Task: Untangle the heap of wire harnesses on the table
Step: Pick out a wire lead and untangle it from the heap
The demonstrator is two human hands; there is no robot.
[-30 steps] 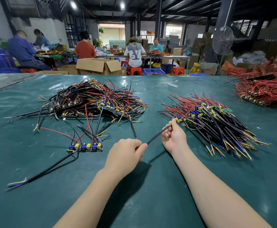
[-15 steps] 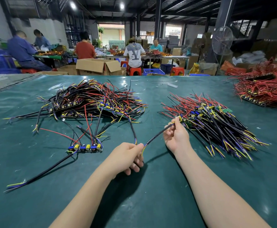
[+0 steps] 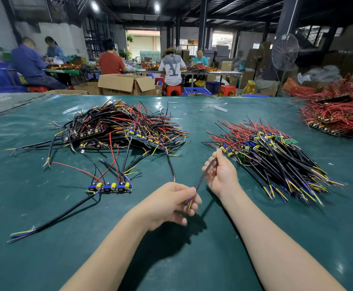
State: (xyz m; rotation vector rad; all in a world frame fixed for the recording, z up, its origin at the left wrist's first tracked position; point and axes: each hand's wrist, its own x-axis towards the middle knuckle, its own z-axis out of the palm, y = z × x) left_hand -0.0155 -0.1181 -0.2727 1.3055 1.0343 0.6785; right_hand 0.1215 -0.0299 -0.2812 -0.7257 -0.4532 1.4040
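A person's left hand (image 3: 169, 203) and right hand (image 3: 221, 175) hold a thin black sheathed cable (image 3: 203, 177) just above a dark green table mat (image 3: 192, 259) in a workshop. The left hand pinches the cable's near end, where yellow and purple wire tips stick out past curled fingers. The right hand pinches the far end between thumb and fingertips, close to the edge of a fanned pile of black, red and yellow harnesses (image 3: 276, 156) on the right. The tangled heap of black, red and yellow wire harnesses (image 3: 121, 129) lies on the mat's left half, beyond the left hand. One long harness with a small capacitor board (image 3: 110, 187) lies apart in front of the heap.
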